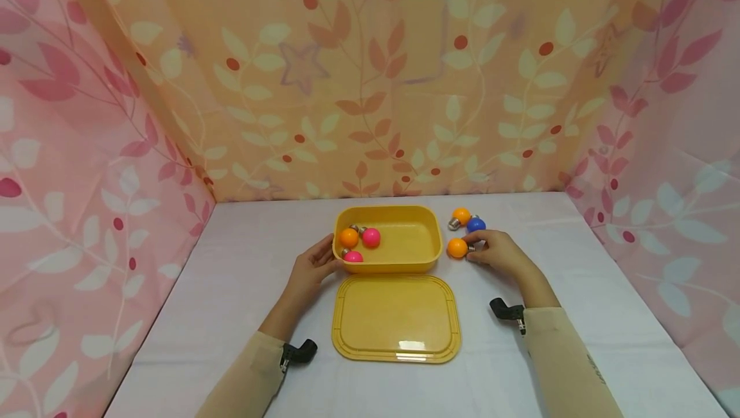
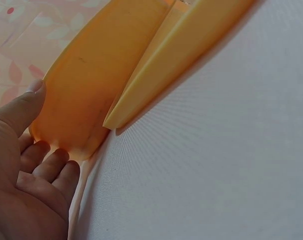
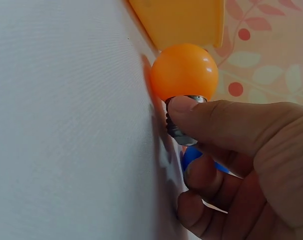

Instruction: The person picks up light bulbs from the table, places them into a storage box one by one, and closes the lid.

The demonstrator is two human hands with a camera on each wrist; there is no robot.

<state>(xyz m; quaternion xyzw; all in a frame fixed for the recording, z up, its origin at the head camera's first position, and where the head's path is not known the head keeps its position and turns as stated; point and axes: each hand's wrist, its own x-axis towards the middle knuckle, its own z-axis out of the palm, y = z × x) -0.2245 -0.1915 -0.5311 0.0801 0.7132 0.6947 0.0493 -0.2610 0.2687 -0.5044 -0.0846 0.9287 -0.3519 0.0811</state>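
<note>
My right hand (image 1: 502,252) pinches an orange light bulb (image 3: 184,71) by its metal screw base (image 3: 180,131), between thumb and fingers. This bulb is just right of a yellow plastic box (image 1: 413,268), close to the white tabletop. At the box's left end, my left hand (image 1: 312,270) touches the outer wall with its thumb (image 2: 29,107) and fingertips, the fingers only loosely bent. Inside the box, toward the left, lie an orange bulb (image 1: 349,237) and two pink bulbs, one farther back (image 1: 372,237) and one pink bulb (image 1: 353,256) partly hidden by the front rim.
Beyond the right hand lie another orange bulb (image 1: 461,215) and a blue bulb (image 1: 476,224). A flat yellow lid (image 1: 396,318) rests on the white cloth in front of the box. Patterned fabric (image 1: 358,84) walls off the back and both sides.
</note>
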